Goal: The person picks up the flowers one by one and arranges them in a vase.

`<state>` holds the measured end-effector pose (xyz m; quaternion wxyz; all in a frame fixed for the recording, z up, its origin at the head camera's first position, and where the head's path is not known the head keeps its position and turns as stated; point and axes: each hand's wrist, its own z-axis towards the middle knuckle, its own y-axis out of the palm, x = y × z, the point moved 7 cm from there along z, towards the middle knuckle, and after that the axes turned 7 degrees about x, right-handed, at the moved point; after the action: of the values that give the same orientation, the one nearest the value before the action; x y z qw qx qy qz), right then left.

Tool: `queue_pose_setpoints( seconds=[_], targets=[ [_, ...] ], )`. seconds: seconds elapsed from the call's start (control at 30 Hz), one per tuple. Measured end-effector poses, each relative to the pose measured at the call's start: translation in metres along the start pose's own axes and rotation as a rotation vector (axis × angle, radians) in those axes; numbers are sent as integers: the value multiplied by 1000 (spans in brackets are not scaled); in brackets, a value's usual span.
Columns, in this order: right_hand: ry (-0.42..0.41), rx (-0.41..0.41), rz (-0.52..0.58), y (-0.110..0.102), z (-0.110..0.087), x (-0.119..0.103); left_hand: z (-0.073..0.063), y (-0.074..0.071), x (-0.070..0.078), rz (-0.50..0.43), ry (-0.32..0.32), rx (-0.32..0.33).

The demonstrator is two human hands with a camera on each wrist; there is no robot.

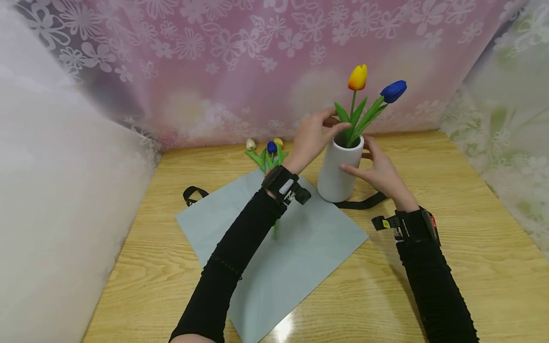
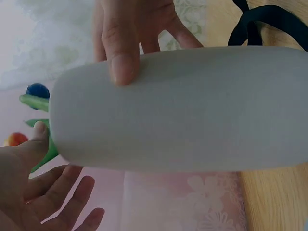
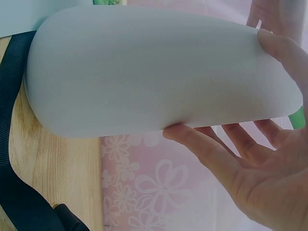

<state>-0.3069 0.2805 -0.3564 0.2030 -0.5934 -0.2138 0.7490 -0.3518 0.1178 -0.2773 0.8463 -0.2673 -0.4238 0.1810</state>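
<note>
A white vase [image 1: 336, 174] stands upright on the table, holding a yellow-orange tulip [image 1: 358, 77] and a blue tulip [image 1: 393, 91] with green leaves. My left hand [image 1: 315, 138] is at the vase mouth, its thumb against the leaves [image 1: 352, 121]. In the left wrist view, its other fingers [image 2: 77, 197] spread loosely beside the rim. My right hand [image 1: 379, 171] grips the vase's upper part from the right, thumb on the near side and fingers round the far side. The stem ends inside the vase are hidden.
A pale blue-grey sheet [image 1: 296, 267] lies on the wooden table [image 1: 463, 267]. At its far edge, partly behind my left arm, lie more tulips: white [image 1: 250, 145], blue [image 1: 272, 147] and yellow [image 1: 279, 142]. Black ribbon [image 1: 362, 205] runs beside the vase base. A floral curtain [image 1: 240, 85] hangs behind.
</note>
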Motion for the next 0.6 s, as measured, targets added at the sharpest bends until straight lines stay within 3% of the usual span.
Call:
queue_pose_setpoints(
  seconds=[0.13, 0.37, 0.6],
  targets=[
    [5, -8, 10, 2, 1, -1, -6, -15, -7, 12, -12, 30],
    [4, -5, 7, 3, 3, 0, -22, -50, -13, -31, 37, 185],
    [10, 6, -7, 1, 1, 4, -42, -70, -36, -50, -18, 272]
  ],
)
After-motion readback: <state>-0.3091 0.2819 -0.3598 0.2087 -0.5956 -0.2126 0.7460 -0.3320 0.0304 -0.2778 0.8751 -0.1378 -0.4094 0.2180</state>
